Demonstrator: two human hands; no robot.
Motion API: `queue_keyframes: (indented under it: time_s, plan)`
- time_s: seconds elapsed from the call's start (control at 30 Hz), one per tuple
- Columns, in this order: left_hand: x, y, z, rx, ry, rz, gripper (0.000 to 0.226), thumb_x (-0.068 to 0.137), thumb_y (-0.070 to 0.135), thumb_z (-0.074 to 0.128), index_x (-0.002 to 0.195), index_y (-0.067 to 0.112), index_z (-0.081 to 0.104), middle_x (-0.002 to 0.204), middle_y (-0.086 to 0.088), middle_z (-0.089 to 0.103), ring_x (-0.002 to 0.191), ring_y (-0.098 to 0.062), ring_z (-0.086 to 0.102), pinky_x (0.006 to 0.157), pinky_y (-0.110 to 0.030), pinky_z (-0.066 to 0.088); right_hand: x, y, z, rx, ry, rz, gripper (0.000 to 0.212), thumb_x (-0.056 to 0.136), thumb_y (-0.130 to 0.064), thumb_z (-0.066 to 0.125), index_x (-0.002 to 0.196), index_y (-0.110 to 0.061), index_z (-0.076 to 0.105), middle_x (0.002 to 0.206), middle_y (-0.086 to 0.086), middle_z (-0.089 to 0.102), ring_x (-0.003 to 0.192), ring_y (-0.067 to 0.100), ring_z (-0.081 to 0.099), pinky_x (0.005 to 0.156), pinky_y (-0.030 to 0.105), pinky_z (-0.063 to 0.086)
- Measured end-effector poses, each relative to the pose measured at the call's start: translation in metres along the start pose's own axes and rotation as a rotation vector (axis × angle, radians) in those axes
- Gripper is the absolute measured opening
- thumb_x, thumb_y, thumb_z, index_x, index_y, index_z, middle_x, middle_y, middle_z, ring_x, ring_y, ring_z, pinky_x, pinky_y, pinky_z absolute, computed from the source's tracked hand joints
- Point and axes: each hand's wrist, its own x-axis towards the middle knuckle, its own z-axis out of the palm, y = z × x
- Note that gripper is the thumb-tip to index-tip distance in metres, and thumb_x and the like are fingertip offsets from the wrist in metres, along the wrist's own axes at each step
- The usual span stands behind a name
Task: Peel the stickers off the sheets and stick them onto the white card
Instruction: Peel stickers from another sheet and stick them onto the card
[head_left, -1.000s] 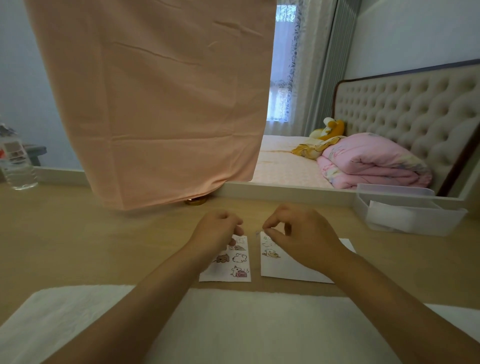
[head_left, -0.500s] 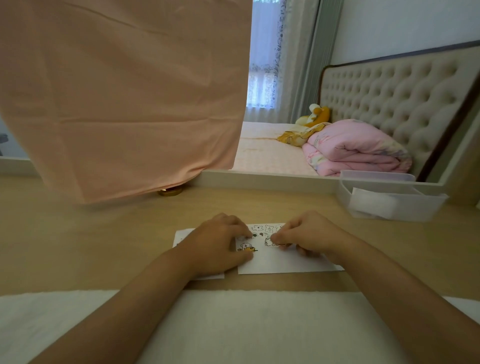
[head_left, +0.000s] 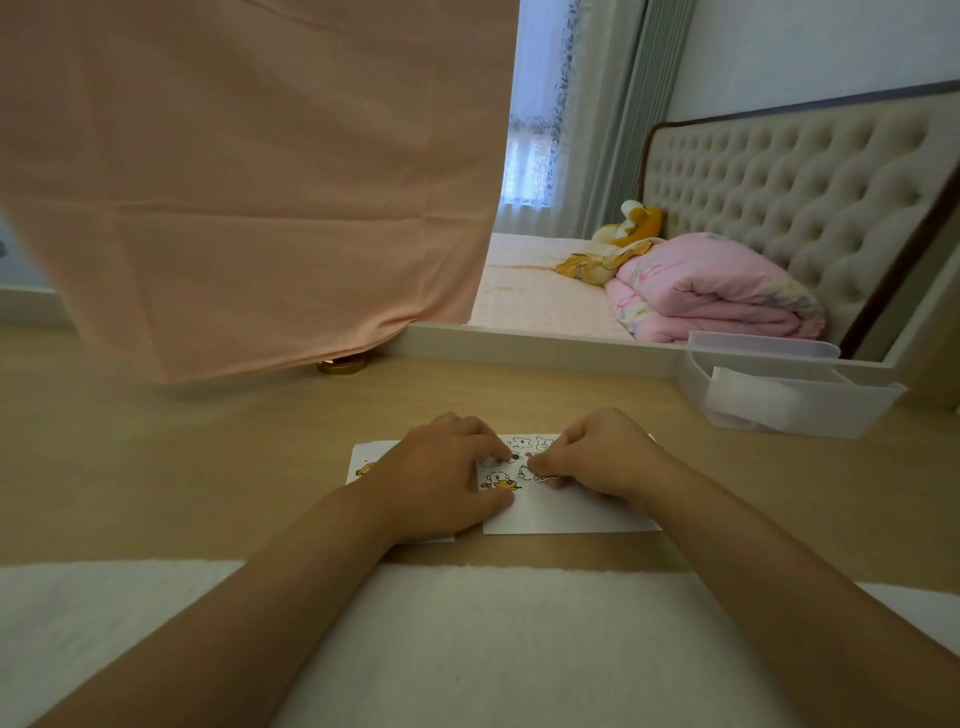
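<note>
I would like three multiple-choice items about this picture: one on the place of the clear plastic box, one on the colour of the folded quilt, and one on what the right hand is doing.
1. Where is the clear plastic box?
A. on the table, right of the white card
B. on top of the white card
C. left of the white card

2. What colour is the folded quilt?
A. green
B. pink
C. black

3. What does the right hand do?
A. lifts the box
B. lies flat on the bare table
C. pinches a sticker on the white card

Answers:
1 A: it stands on the wood beyond the card's right end.
2 B: it is plainly pink.
3 C: its curled fingertips hold the sticker against the card.
</note>
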Motion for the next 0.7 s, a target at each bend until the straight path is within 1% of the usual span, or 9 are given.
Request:
queue_keyframes:
  time_s: [0.07, 0.13, 0.2, 0.23, 0.33, 0.4, 0.47, 0.57, 0.7]
  plan:
    - [-0.002, 0.002, -0.001, 0.015, 0.006, -0.003, 0.048, 0.089, 0.053, 0.061, 0.134, 0.037, 0.055, 0.134, 0.017, 0.052, 0.125, -0.006, 0.041, 0.108, -0.035, 0.035, 0.001, 0.0, 0.002, -0.018, 0.016, 0.003, 0.026, 0.07, -0.037, 0.086, 0.067, -0.012, 0.078, 0.066, 0.001, 0.074, 0.045, 0.012, 0.043, 0.056, 0.023, 0.038]
    - [-0.003, 0.005, -0.003, 0.043, 0.015, -0.005, 0.048, 0.089, 0.053, 0.059, 0.134, 0.038, 0.05, 0.136, 0.015, 0.052, 0.126, -0.009, 0.041, 0.107, -0.034, 0.035, 0.002, 0.0, 0.003, -0.051, 0.036, 0.0, 0.026, 0.069, -0.037, 0.086, 0.066, -0.012, 0.078, 0.059, -0.001, 0.069, 0.046, 0.013, 0.043, 0.057, 0.024, 0.039]
    - [-0.004, 0.008, -0.005, 0.08, 0.016, 0.007, 0.044, 0.091, 0.052, 0.057, 0.132, 0.04, 0.048, 0.133, 0.013, 0.056, 0.122, -0.012, 0.045, 0.103, -0.033, 0.037, 0.003, -0.001, 0.005, -0.129, 0.067, 0.002, 0.024, 0.066, -0.037, 0.084, 0.068, -0.014, 0.078, 0.055, -0.003, 0.063, 0.049, 0.013, 0.047, 0.058, 0.026, 0.041]
    - [-0.004, 0.009, -0.005, 0.098, 0.013, 0.019, 0.042, 0.091, 0.052, 0.056, 0.131, 0.041, 0.048, 0.131, 0.012, 0.057, 0.119, -0.013, 0.047, 0.101, -0.033, 0.037, 0.003, -0.002, 0.006, -0.175, 0.081, 0.004, 0.023, 0.065, -0.038, 0.083, 0.068, -0.015, 0.078, 0.056, -0.003, 0.064, 0.053, 0.014, 0.051, 0.06, 0.027, 0.044]
    - [-0.006, 0.009, -0.006, 0.123, 0.002, 0.053, 0.037, 0.093, 0.051, 0.053, 0.129, 0.044, 0.049, 0.132, 0.013, 0.059, 0.119, -0.014, 0.049, 0.101, -0.034, 0.037, 0.007, -0.005, 0.009, -0.254, 0.1, 0.009, 0.024, 0.063, -0.04, 0.082, 0.067, -0.017, 0.078, 0.067, -0.001, 0.073, 0.071, 0.017, 0.068, 0.074, 0.035, 0.056]
    - [-0.007, 0.009, -0.006, 0.127, -0.001, 0.067, 0.036, 0.094, 0.049, 0.052, 0.129, 0.046, 0.05, 0.133, 0.014, 0.059, 0.12, -0.014, 0.049, 0.101, -0.034, 0.036, 0.008, -0.007, 0.009, -0.311, 0.102, 0.016, 0.028, 0.064, -0.046, 0.082, 0.066, -0.018, 0.078, 0.07, -0.001, 0.074, 0.077, 0.018, 0.07, 0.079, 0.037, 0.057]
    - [-0.008, 0.009, -0.005, 0.131, 0.001, 0.082, 0.036, 0.094, 0.048, 0.051, 0.13, 0.047, 0.05, 0.133, 0.014, 0.059, 0.12, -0.014, 0.049, 0.101, -0.033, 0.035, 0.008, -0.008, 0.008, -0.364, 0.107, 0.015, 0.032, 0.065, -0.05, 0.081, 0.067, -0.019, 0.079, 0.072, -0.002, 0.074, 0.079, 0.017, 0.069, 0.081, 0.036, 0.058]
    - [-0.009, 0.008, -0.005, 0.123, -0.011, 0.08, 0.035, 0.095, 0.048, 0.05, 0.13, 0.047, 0.049, 0.132, 0.013, 0.057, 0.12, -0.014, 0.048, 0.101, -0.033, 0.035, 0.006, -0.009, 0.008, -0.449, 0.136, 0.015, 0.042, 0.064, -0.06, 0.079, 0.073, -0.019, 0.077, 0.078, -0.006, 0.074, 0.084, 0.016, 0.068, 0.082, 0.035, 0.057]
    - [-0.01, 0.008, -0.005, 0.122, -0.033, 0.08, 0.036, 0.095, 0.048, 0.049, 0.131, 0.046, 0.048, 0.132, 0.011, 0.056, 0.121, -0.015, 0.047, 0.101, -0.035, 0.037, 0.001, -0.01, 0.004, -0.574, 0.195, 0.001, 0.06, 0.057, -0.077, 0.074, 0.086, -0.024, 0.07, 0.085, -0.009, 0.072, 0.09, 0.013, 0.065, 0.075, 0.03, 0.052]
